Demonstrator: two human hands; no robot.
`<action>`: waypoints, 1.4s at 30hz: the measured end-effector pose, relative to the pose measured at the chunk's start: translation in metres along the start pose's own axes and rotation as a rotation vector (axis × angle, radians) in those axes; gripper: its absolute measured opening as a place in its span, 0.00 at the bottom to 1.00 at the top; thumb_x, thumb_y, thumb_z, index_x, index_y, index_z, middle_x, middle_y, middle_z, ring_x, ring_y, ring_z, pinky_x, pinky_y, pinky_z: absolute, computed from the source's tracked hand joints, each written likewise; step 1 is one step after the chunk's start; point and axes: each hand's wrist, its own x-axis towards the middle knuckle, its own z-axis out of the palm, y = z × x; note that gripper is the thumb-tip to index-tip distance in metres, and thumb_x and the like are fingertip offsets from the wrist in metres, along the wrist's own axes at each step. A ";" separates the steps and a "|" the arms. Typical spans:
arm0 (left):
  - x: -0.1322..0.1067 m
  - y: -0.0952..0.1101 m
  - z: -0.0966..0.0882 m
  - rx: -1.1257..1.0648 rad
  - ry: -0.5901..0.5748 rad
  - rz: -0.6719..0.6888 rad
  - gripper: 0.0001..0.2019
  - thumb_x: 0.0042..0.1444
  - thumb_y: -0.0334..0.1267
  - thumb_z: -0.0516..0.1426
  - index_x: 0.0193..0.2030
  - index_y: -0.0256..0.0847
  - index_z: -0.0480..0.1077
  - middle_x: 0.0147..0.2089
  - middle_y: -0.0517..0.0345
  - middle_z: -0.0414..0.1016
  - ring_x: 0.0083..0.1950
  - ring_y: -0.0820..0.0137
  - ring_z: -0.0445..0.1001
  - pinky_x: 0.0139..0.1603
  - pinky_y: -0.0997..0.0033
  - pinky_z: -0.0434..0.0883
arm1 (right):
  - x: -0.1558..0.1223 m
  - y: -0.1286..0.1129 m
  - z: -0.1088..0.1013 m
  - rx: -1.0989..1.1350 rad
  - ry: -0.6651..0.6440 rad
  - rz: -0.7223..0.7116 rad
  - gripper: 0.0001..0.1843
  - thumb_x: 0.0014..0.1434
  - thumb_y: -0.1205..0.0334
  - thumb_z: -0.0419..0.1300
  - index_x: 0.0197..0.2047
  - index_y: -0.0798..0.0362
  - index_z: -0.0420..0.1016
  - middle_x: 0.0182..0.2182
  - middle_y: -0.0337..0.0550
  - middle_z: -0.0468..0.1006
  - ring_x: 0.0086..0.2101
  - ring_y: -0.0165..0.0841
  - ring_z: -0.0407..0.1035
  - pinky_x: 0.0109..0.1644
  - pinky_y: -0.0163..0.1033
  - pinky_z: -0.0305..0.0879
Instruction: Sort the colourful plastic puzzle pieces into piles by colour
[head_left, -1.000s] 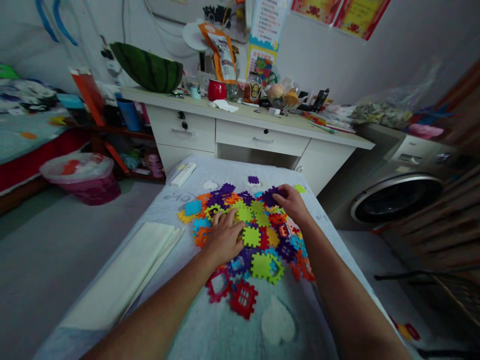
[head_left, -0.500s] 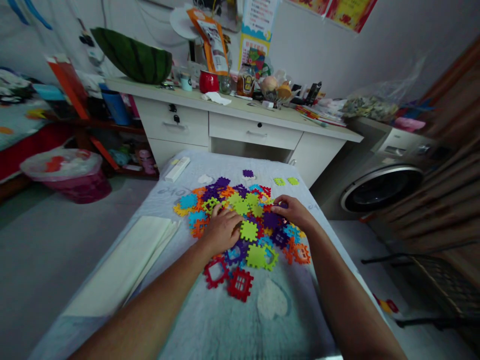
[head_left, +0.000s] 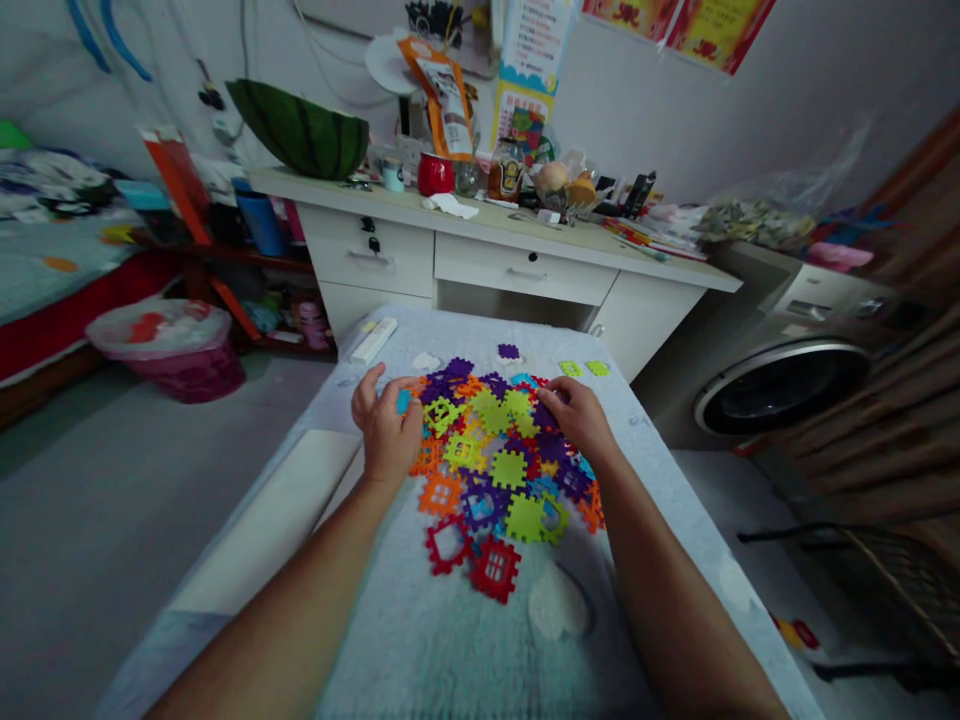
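Note:
A pile of colourful notched plastic squares lies spread over the cloth-covered table. My left hand (head_left: 388,428) is at the pile's left edge, fingers apart, with a light-blue square (head_left: 403,401) showing between thumb and fingers; I cannot tell whether it grips it. At the right edge, my right hand (head_left: 577,415) has thumb and fingertips closed around a dark purple piece, mostly hidden by the fingers. Between the hands lie lime-green squares (head_left: 508,469). Nearer me are an orange window piece (head_left: 440,494), a red frame (head_left: 449,545) and a red window piece (head_left: 496,569).
Two green pieces (head_left: 583,368) and a purple square (head_left: 508,351) lie apart at the far side. A white box (head_left: 373,342) and a folded cream sheet (head_left: 270,520) are on the left. Behind stand a white desk (head_left: 517,275) and, to the right, a washing machine (head_left: 780,340).
My left hand has moved left from the pile's middle to its left edge, its fingers spreading. My right hand stays at the right edge. The view has shifted slightly.

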 end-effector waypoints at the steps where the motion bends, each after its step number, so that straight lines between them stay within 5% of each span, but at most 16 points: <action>1: 0.002 -0.004 0.000 0.024 -0.005 -0.047 0.12 0.57 0.36 0.53 0.47 0.44 0.72 0.65 0.48 0.56 0.68 0.55 0.54 0.69 0.49 0.52 | -0.001 -0.007 0.010 0.091 -0.087 -0.033 0.15 0.58 0.50 0.56 0.34 0.53 0.73 0.24 0.37 0.70 0.26 0.29 0.62 0.30 0.33 0.56; 6: 0.003 -0.023 0.012 0.140 -0.100 -0.199 0.14 0.58 0.42 0.54 0.50 0.45 0.70 0.65 0.47 0.56 0.69 0.52 0.54 0.68 0.45 0.53 | 0.004 -0.030 0.062 0.277 -0.467 -0.182 0.10 0.58 0.65 0.53 0.40 0.53 0.73 0.33 0.37 0.76 0.33 0.29 0.68 0.38 0.33 0.63; 12: 0.002 -0.030 0.020 0.114 -0.226 -0.138 0.14 0.60 0.42 0.52 0.50 0.44 0.71 0.57 0.47 0.66 0.61 0.56 0.65 0.63 0.50 0.61 | 0.041 -0.042 0.098 -0.052 -0.398 -0.219 0.16 0.55 0.74 0.52 0.44 0.56 0.76 0.41 0.46 0.79 0.41 0.34 0.72 0.49 0.38 0.65; 17: 0.002 -0.026 0.017 0.140 -0.271 -0.114 0.13 0.60 0.39 0.52 0.50 0.44 0.70 0.55 0.49 0.70 0.60 0.56 0.66 0.62 0.49 0.62 | 0.052 -0.060 0.118 -0.201 -0.547 -0.460 0.22 0.53 0.76 0.54 0.51 0.57 0.74 0.50 0.50 0.77 0.49 0.37 0.70 0.56 0.40 0.61; 21: 0.001 -0.023 0.015 0.144 -0.275 -0.096 0.13 0.60 0.37 0.51 0.49 0.44 0.70 0.55 0.50 0.71 0.60 0.57 0.67 0.62 0.50 0.62 | 0.040 -0.059 0.110 -0.348 -0.570 -0.510 0.24 0.49 0.76 0.55 0.49 0.56 0.75 0.49 0.52 0.77 0.50 0.40 0.69 0.56 0.42 0.60; 29: -0.002 -0.018 0.016 0.208 -0.311 -0.011 0.12 0.57 0.38 0.54 0.47 0.46 0.71 0.56 0.49 0.69 0.59 0.56 0.66 0.60 0.49 0.63 | 0.034 -0.036 0.059 -0.422 -0.653 -0.399 0.15 0.48 0.76 0.53 0.32 0.55 0.79 0.35 0.46 0.80 0.38 0.36 0.72 0.45 0.37 0.63; 33: -0.002 -0.020 0.019 0.232 -0.305 0.020 0.13 0.57 0.38 0.54 0.48 0.46 0.72 0.58 0.50 0.68 0.60 0.56 0.65 0.60 0.49 0.63 | 0.043 -0.044 0.074 -0.343 -0.563 -0.480 0.20 0.49 0.76 0.53 0.42 0.55 0.79 0.45 0.47 0.79 0.46 0.37 0.70 0.53 0.39 0.61; 37: -0.003 -0.023 0.021 0.269 -0.312 0.035 0.15 0.59 0.37 0.52 0.51 0.45 0.72 0.59 0.48 0.68 0.61 0.55 0.65 0.60 0.48 0.63 | 0.044 -0.053 0.100 -0.321 -0.608 -0.625 0.25 0.50 0.75 0.56 0.52 0.55 0.74 0.54 0.50 0.74 0.54 0.38 0.66 0.59 0.44 0.57; 42: -0.004 -0.022 0.020 0.300 -0.320 0.038 0.16 0.59 0.36 0.52 0.50 0.48 0.76 0.60 0.48 0.67 0.61 0.53 0.64 0.60 0.44 0.62 | 0.037 -0.047 0.091 -0.402 -0.612 -0.577 0.11 0.54 0.69 0.57 0.39 0.56 0.79 0.42 0.50 0.78 0.45 0.38 0.69 0.54 0.43 0.60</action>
